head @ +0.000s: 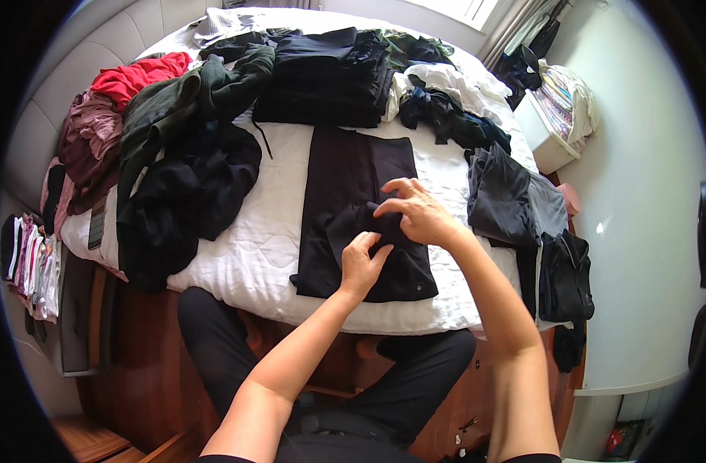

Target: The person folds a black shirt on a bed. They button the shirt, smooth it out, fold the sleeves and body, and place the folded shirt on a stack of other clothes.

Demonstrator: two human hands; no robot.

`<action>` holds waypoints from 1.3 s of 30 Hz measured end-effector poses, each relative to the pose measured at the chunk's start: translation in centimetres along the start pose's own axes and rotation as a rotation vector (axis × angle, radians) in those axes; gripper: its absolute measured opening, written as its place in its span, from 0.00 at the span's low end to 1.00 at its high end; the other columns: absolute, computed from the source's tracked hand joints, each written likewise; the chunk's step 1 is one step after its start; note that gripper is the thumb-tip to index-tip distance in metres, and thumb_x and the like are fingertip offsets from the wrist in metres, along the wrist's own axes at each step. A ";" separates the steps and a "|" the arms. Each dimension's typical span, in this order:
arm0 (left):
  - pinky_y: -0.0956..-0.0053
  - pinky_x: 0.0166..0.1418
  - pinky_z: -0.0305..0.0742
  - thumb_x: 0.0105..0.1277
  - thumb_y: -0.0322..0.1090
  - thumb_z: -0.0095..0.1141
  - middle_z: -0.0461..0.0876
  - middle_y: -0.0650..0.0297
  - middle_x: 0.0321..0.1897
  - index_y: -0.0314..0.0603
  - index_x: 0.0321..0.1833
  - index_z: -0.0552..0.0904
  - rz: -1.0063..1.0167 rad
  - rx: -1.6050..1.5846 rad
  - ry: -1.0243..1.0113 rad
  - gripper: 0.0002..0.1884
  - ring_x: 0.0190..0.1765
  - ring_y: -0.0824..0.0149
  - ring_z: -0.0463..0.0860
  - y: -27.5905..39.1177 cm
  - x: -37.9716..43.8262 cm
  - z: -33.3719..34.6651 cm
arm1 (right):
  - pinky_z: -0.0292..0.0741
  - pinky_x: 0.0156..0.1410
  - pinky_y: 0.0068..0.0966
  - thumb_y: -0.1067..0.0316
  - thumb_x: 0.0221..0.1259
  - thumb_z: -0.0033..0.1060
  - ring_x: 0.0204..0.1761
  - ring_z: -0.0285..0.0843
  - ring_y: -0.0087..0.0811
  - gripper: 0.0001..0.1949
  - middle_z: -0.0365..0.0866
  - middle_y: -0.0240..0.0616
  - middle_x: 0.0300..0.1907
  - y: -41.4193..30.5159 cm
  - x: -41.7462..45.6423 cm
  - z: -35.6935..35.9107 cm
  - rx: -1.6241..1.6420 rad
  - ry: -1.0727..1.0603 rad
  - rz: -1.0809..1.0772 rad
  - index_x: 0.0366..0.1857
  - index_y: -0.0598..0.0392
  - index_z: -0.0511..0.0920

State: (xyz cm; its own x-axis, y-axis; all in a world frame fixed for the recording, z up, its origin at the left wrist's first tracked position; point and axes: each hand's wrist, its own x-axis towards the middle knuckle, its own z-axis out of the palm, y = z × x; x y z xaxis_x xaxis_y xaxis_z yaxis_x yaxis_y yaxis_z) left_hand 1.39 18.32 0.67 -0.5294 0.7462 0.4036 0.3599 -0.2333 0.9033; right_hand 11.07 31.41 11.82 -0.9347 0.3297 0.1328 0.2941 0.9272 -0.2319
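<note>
A black garment (341, 173), apparently trousers, lies flat with its long side pointing away from me on the white bedding. Part of its near half is bunched up in the middle, and a small round button or badge shows near its lower right corner. My left hand (362, 263) touches the bunched cloth from the near side, thumb and forefinger apart; whether it pinches the fabric is unclear. Just right of the bunch, my right hand (416, 213) rests with curled, spread fingers on the cloth, a ring on one finger. Its fingertips partly sink behind the folds.
A stack of folded black clothes (324, 87) stands beyond the garment. Crumpled dark clothes (185, 191) and a red garment (139, 78) lie left. Folded grey and black clothes (500, 197) lie right, near a white storage box (541, 136). A phone-like object (97, 224) sits at the bed's left edge.
</note>
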 end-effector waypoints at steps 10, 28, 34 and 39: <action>0.76 0.42 0.77 0.60 0.23 0.66 0.86 0.58 0.31 0.31 0.41 0.84 -0.007 -0.187 -0.069 0.08 0.34 0.68 0.84 0.3 -2.2 -2.8 | 0.60 0.76 0.39 0.77 0.42 0.59 0.65 0.73 0.38 0.16 0.82 0.37 0.52 -0.7 1.8 -1.2 -0.013 -0.500 -0.357 0.40 0.50 0.83; 0.75 0.50 0.78 0.66 0.30 0.63 0.84 0.58 0.40 0.32 0.55 0.81 -0.135 -0.142 -0.372 0.16 0.45 0.69 0.84 1.7 2.0 -4.4 | 0.70 0.71 0.35 0.72 0.47 0.64 0.70 0.66 0.42 0.23 0.73 0.40 0.63 1.7 1.1 -1.3 -0.104 -0.285 -0.356 0.52 0.45 0.79; 0.65 0.46 0.80 0.65 0.41 0.63 0.86 0.52 0.37 0.34 0.42 0.86 -0.073 0.408 -0.218 0.15 0.41 0.56 0.86 -3.1 10.3 -5.3 | 0.73 0.67 0.38 0.49 0.60 0.59 0.68 0.70 0.46 0.39 0.57 0.51 0.75 5.0 2.3 -0.9 0.966 -0.509 0.667 0.75 0.51 0.58; 0.60 0.50 0.79 0.61 0.56 0.63 0.87 0.49 0.36 0.39 0.37 0.89 -0.421 0.767 -0.652 0.23 0.45 0.52 0.86 -5.0 11.8 -3.0 | 0.84 0.46 0.31 0.28 0.56 0.59 0.45 0.86 0.41 0.40 0.85 0.45 0.43 6.1 4.2 3.2 0.445 -0.493 0.937 0.47 0.66 0.83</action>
State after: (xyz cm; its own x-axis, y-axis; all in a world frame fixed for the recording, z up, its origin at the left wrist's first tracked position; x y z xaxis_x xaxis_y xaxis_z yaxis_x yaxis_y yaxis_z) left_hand -8.99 26.38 1.33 -0.2945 0.9151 -0.2755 0.7484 0.4001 0.5290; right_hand 8.29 37.84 7.89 -0.3907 0.6608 -0.6408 0.9108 0.1769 -0.3729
